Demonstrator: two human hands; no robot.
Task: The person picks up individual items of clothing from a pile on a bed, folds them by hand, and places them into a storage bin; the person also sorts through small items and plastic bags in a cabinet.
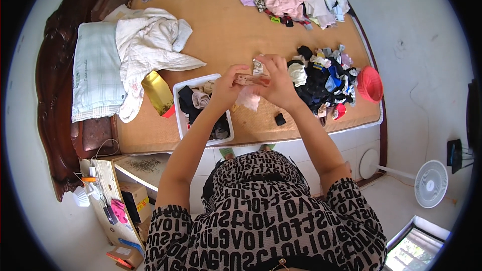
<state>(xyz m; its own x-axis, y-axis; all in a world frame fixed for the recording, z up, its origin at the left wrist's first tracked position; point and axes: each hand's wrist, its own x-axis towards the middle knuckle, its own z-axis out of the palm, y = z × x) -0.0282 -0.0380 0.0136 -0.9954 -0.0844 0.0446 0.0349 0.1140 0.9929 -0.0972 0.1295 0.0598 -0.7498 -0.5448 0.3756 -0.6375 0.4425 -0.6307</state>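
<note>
Pinkish cloth (246, 80) held above the bed (216, 30).
The cloth is just right of the white bin (178, 110); the left hand (228, 88) has its grip closed on one side, the right hand (279, 83) on the other. Beside the bin's left sits a gold box (158, 91); well to its right lies a clothes pile (316, 88).

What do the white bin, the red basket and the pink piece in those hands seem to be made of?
White bin: probably smooth, hard plastic, given its even colour and rounded corners. Red basket: perhaps plastic, by its uniform bright colour; finish and weave are unclear. Pink piece: apparently thin, matt fabric, hanging limp.
</note>
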